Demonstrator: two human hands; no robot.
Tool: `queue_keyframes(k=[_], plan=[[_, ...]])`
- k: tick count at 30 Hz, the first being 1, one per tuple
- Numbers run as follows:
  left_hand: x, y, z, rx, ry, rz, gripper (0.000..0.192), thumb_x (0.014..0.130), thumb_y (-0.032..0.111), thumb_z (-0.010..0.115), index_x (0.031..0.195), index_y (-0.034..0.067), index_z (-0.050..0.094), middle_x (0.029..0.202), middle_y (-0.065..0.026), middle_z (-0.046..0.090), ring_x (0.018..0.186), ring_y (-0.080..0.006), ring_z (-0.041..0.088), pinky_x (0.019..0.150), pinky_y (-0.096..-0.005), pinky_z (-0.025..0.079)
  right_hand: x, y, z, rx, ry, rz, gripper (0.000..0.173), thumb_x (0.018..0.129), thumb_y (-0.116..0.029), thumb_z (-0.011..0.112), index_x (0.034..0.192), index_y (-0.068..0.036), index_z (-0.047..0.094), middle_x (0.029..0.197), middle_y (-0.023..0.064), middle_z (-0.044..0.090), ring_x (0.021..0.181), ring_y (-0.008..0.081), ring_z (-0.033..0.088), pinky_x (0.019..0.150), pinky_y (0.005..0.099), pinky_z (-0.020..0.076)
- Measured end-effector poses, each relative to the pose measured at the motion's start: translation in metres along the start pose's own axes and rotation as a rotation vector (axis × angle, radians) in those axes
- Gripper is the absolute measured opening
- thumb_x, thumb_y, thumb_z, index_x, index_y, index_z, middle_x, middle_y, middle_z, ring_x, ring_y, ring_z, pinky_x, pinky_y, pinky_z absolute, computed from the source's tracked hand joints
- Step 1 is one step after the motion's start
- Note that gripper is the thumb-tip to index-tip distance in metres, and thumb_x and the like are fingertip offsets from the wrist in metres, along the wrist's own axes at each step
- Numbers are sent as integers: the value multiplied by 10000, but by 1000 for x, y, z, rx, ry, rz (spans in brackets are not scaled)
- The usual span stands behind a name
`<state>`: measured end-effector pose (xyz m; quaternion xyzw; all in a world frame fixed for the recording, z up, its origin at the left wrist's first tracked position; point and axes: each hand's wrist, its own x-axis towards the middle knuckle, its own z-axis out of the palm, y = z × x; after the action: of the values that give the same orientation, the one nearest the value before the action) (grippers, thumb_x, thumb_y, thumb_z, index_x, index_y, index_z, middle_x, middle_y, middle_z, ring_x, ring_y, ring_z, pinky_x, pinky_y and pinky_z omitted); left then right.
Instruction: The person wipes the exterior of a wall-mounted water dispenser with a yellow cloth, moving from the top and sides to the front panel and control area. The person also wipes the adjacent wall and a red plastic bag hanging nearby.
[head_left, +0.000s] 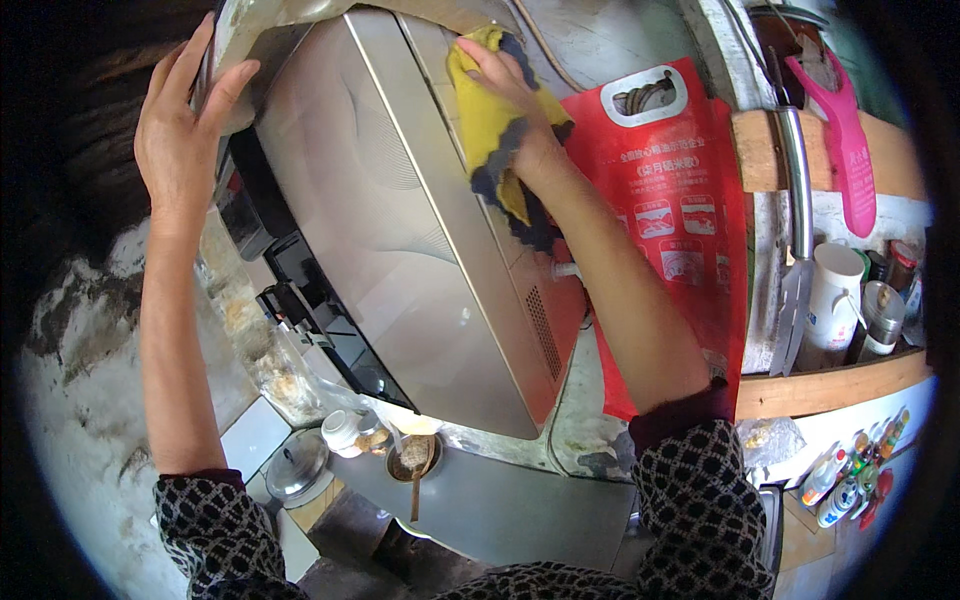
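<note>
My right hand presses a yellow cloth with a dark, ragged border against the side panel of a large beige kitchen appliance, near its far end. The cloth lies partly under my palm and hangs down beside my wrist. On the upper left, my left hand rests with thumb and fingers spread at the edge of a pale surface, holding no loose object that I can see; its fingertips are partly hidden behind that edge. The appliance has a black glossy front strip on its left side and a perforated vent at its lower right.
A red plastic bag hangs right of the appliance. Beyond it, a knife and a pink plastic tool hang by wooden shelves with a white container and jars. Below are a lidded metal pot, a bowl and several bottles.
</note>
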<state>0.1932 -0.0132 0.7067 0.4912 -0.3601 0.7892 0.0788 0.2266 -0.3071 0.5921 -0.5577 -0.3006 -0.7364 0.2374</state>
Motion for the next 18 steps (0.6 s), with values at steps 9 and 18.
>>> queue_keyframes(k=[9,18], plan=[[32,-24,8,-82,-98,-80,511,866,435,704,1334,260,599,1269,-21,617,1071,-152,612,933,-305,479,-2,45,10,-94,14,14,498,920,-237,499,1389,-106,399,1363,219,430,1245,380,458,1053,381,373],[40,-36,11,-270,-201,-226,569,839,433,730,1339,200,593,1246,-46,647,1133,-165,608,988,-308,457,9,63,15,49,48,264,559,901,-196,594,1399,-36,397,1262,213,521,1180,380,489,1002,382,405]])
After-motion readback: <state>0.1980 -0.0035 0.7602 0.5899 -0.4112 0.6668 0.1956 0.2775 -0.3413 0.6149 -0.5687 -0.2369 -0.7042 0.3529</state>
